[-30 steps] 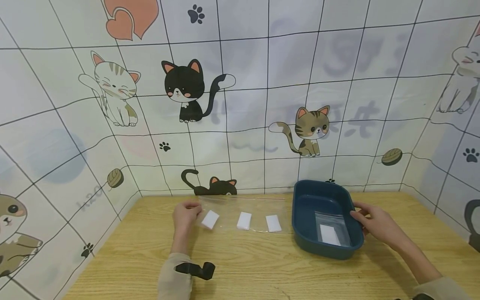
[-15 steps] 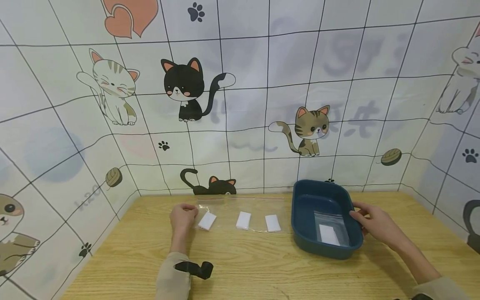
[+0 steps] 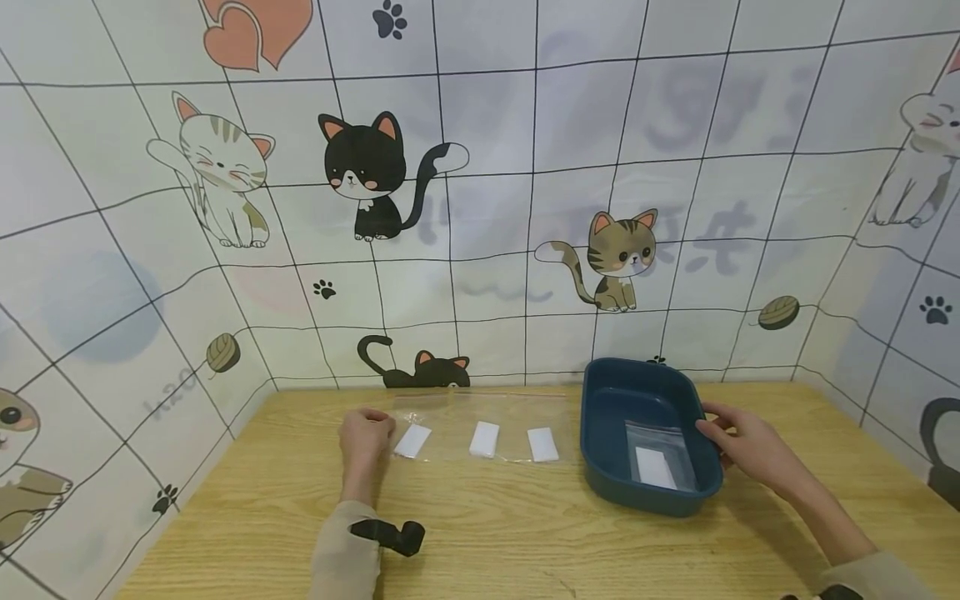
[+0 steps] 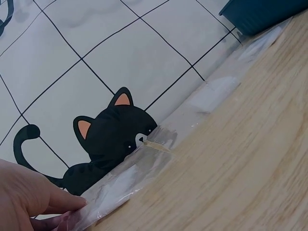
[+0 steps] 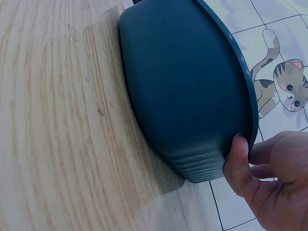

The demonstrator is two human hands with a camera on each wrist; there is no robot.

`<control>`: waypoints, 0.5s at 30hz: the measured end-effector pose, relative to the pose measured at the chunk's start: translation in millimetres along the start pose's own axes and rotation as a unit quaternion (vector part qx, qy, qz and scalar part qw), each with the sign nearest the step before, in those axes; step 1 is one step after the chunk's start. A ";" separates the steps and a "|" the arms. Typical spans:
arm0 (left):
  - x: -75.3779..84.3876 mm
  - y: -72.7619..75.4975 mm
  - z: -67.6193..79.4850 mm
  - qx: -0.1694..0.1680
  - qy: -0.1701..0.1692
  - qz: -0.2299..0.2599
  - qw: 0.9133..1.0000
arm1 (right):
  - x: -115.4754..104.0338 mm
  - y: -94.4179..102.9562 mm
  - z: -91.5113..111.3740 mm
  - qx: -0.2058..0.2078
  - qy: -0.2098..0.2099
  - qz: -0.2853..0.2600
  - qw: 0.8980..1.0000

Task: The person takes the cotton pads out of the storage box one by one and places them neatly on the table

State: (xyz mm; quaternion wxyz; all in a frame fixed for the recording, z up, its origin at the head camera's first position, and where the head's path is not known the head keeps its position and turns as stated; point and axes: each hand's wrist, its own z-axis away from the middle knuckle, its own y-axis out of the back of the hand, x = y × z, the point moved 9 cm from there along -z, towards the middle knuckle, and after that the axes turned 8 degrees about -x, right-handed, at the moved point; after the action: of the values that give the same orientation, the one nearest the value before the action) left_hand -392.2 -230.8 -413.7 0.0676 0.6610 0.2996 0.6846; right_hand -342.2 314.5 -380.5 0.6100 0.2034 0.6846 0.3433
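Observation:
Three clear zip bags lie in a row on the wooden table, each with a white rectangular piece inside: a left bag, a middle one and a right one. My left hand pinches the left bag's outer edge; the left wrist view shows that edge between thumb and fingers. A dark blue plastic basin stands right of the row. My right hand grips its right rim, thumb on the outer wall in the right wrist view. Inside the basin lies another zip bag with a white piece.
The wooden table ends at the back against a wall covering printed with cats and grid lines. The same covering stands at the left and right sides.
The left hand has moved slightly left, and the left bag with its white piece has shifted left with it. The right hand keeps its grip on the basin.

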 end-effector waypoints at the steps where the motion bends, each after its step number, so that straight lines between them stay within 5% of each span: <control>1: 0.5 -0.1 0.3 0.000 0.001 0.000 1.000 | -0.1 0.0 0.0 0.000 0.001 -0.001 1.000; 15: 1.7 -2.1 0.9 -0.008 0.010 -0.011 1.000 | 0.1 0.4 0.5 0.005 0.018 0.002 1.000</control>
State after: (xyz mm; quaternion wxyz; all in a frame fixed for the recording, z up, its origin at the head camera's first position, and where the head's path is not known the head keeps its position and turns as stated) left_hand -392.3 -228.0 -413.3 0.0775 0.6505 0.3020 0.6925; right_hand -341.8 315.0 -380.3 0.5959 0.2020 0.6965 0.3449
